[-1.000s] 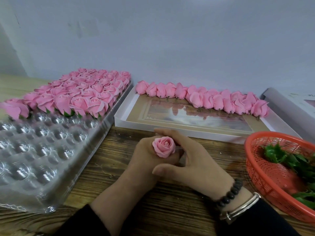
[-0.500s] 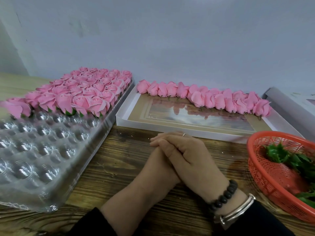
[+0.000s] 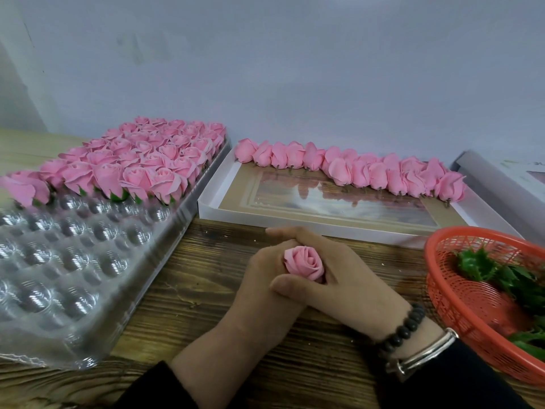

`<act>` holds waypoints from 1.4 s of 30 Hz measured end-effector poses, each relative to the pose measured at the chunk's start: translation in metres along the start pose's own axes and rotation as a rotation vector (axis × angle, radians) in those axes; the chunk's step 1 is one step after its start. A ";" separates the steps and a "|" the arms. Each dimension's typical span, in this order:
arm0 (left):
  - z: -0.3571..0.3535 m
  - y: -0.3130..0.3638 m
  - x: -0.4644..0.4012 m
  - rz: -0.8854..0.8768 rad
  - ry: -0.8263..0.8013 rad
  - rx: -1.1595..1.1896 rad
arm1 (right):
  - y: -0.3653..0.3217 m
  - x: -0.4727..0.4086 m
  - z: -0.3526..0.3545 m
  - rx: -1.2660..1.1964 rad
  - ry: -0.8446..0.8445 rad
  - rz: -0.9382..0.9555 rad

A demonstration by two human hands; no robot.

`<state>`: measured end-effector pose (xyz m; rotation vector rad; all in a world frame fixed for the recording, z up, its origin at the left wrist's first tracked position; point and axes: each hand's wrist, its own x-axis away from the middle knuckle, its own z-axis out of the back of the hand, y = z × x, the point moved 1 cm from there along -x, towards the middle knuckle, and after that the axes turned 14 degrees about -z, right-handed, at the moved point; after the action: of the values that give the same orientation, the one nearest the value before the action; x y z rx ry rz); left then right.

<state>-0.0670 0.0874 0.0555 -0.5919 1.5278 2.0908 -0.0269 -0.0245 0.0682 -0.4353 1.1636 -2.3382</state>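
The fingers of the right hand now lie stretched over the back of the left hand instead of folded flat across the top as they did half a second ago, so the pink rose head shows again, as it did a second ago. This looks like a press-and-check cycle: the bloom is squeezed between the hands, then uncovered for a look (probably seating a green base on it, though the underside is hidden).

The right thumb curls across the front of the rose at its base, and the left hand wraps it from the other side, fingertips hidden beneath the right hand. Both hands grip it, bloom upward, just above the wooden table.

To the left lies a clear plastic tray, its far rows filled with upright roses and its near cups bare. Behind the hands is a white box with a row of roses along its far edge. To the right, a red basket holds green leaves.
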 end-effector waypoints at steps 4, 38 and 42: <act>0.002 -0.007 0.000 0.037 -0.021 -0.061 | 0.001 0.001 0.001 -0.084 0.010 0.025; -0.003 -0.004 0.001 0.137 0.058 0.058 | -0.013 0.005 -0.019 -0.165 0.295 0.100; -0.007 -0.003 0.000 0.086 0.043 -0.090 | -0.013 0.003 -0.026 -0.141 0.438 0.120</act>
<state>-0.0653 0.0816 0.0514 -0.6178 1.5131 2.2352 -0.0453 -0.0025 0.0642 0.1101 1.5112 -2.3184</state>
